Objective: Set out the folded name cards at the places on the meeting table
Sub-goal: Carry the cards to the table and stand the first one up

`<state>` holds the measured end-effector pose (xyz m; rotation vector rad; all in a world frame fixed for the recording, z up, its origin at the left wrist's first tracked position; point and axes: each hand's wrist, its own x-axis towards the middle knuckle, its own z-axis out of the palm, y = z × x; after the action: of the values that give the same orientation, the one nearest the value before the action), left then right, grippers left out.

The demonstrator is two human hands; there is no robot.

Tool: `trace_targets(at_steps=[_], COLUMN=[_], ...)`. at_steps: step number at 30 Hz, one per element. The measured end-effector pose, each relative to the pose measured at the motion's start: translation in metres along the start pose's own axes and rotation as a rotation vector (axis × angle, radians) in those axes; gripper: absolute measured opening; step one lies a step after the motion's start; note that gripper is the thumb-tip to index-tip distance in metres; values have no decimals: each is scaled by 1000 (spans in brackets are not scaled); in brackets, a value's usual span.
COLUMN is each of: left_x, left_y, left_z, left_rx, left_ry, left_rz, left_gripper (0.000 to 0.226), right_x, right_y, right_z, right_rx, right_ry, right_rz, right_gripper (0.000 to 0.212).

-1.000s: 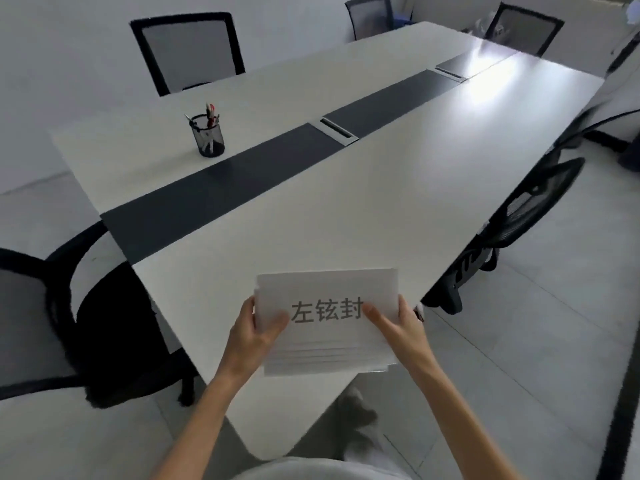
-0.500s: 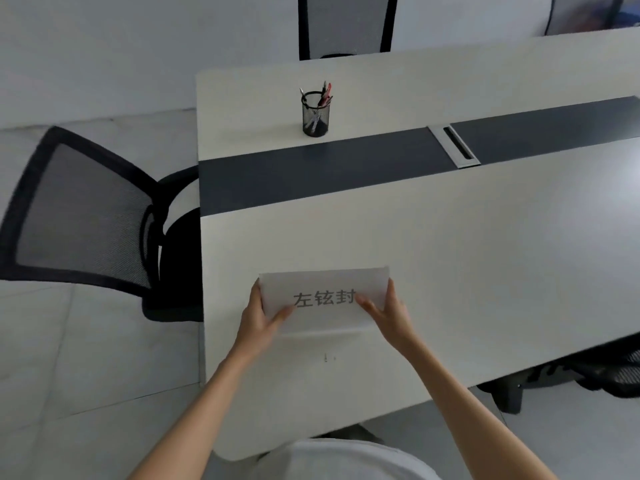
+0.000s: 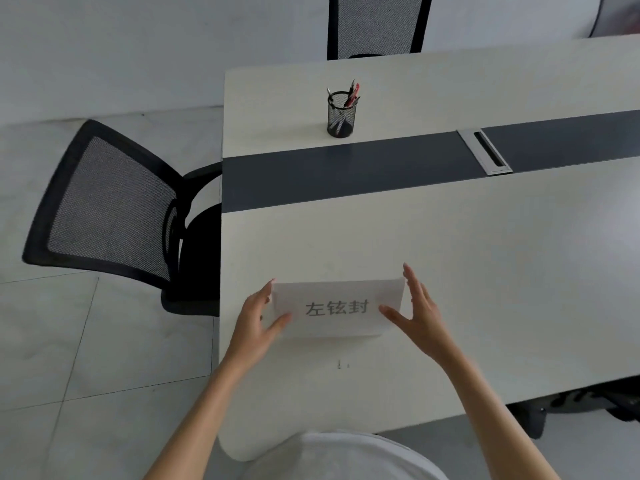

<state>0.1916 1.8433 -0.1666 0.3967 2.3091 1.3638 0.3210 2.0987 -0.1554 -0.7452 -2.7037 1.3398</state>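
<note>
White meeting table [image 3: 485, 271], w/ a dark strip down the middle: we're standing the name card [image 3: 337, 308] at the near corner place.

Card sits on the tabletop close to the near edge, printed face toward us, by the end where the mesh chair [image 3: 114, 209] is pulled up. Our left hand [image 3: 256, 323] has thumb on the card's front left & fingers at its left edge; our right hand [image 3: 420, 313] is spread, thumb tip on the front right, fingers just beside the right edge. So a loose steadying touch, not a pinch; can't tell if any fingers press the back. To do it well, imo: check both bottom edges lie flat on the table, square it to the table edge, then lift both hands off together so the light paper doesn't tip or slide. Pen cup [image 3: 340, 114] is well apart, no obstacle.
</note>
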Motion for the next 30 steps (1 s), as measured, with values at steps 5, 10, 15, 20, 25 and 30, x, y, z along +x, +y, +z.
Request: trace_targets(at_steps=[5,10,15,20,25,30], left_x=[7,19,32,78,152,224], left_y=[13,26,72,128,170,175], left_z=[-15,-24,-39,-35,-5,41], left_rx=[-15,-40,-135,-230,-180,-218], left_ry=[2,-26,-36,-28,9,81], left_rz=[165,189,292,385,385,198], left_gripper=[44,25,19,22,26,34], right_x=[5,11,8,23,63,128], right_y=[-5,-10,-32,-50,-52,-21], right_z=[-7,-13,-41,-72,-98,-93], right_rx=[131,182,232,330,359,298], right_ry=[-16,4,72,164,304,372], right_rz=[-66,-40,-119,-147,-121,-29], right_gripper=[69,40,40,42,38,24])
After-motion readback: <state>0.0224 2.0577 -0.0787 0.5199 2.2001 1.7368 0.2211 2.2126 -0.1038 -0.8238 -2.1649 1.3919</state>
